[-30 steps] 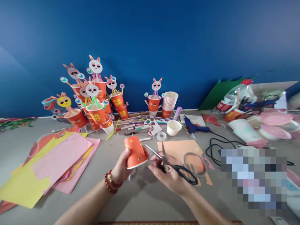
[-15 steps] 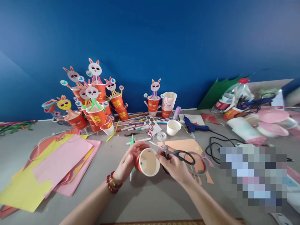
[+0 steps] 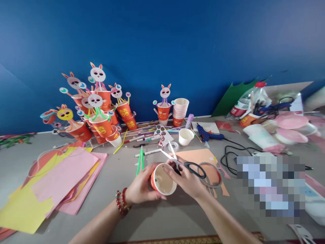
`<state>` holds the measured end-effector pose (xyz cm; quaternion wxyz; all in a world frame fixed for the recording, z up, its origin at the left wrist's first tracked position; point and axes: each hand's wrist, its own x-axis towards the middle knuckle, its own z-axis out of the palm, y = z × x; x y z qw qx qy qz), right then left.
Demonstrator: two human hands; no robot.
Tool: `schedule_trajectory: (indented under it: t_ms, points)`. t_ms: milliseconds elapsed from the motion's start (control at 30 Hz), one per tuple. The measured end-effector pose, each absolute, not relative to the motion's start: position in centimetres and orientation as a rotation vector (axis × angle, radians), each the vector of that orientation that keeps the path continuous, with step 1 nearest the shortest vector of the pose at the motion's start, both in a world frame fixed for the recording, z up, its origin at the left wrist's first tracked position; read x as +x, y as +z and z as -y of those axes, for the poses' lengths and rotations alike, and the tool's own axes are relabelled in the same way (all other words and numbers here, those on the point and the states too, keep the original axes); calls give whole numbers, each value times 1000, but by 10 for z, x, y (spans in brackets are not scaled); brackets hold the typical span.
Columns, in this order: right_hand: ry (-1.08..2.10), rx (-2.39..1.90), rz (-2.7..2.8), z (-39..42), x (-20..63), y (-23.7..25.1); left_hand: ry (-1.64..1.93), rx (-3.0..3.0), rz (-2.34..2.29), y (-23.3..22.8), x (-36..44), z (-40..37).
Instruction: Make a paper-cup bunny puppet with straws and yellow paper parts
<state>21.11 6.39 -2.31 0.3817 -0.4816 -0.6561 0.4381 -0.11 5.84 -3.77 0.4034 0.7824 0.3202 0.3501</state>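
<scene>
The fingers of the left hand (image 3: 141, 185) wrap the orange paper cup (image 3: 162, 179) from the left, its white mouth tipped toward the camera. The right hand (image 3: 189, 179) touches the cup's right rim with its fingers while gripping black-handled scissors (image 3: 186, 165) — blades parted, pointing far-left. The cup sits just above the grey desk (image 3: 162, 217), near the middle. A peach paper sheet (image 3: 203, 157) lies right of the hands; a stack of pink and yellow paper sheets (image 3: 58, 179) lies well left — far behind stand orange bunny-topped cups (image 3: 101, 125).
</scene>
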Motion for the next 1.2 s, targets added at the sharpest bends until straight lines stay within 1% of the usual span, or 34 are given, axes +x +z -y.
schedule_trajectory:
  t_ms: [100,233,467,800,900,1033,1133,1200]
  points:
    - [1208,-1208,1646,-65,208,-20,878,2024,-794,-31,2,-57]
    - [1212,-1240,1657,-65,207,-17,873,1997,-788,-28,4,-55]
    - [1053,-1360,1774,-65,210,-11,849,1896,-789,-35,4,-55]
    - [1030,-1421,1791,-65,214,-15,809,1911,-783,-38,5,-56]
    - [1151,-1374,1737,-66,214,-13,813,1908,-767,-40,4,-56]
    - [1372,-1232,1562,-69,217,-14,920,1760,-721,-48,3,-56]
    - [1282,-1303,1450,-73,221,-21,1011,1633,-694,-56,1,-55]
    - [1109,-1373,1587,-76,221,-27,1038,1562,-672,-59,0,-54]
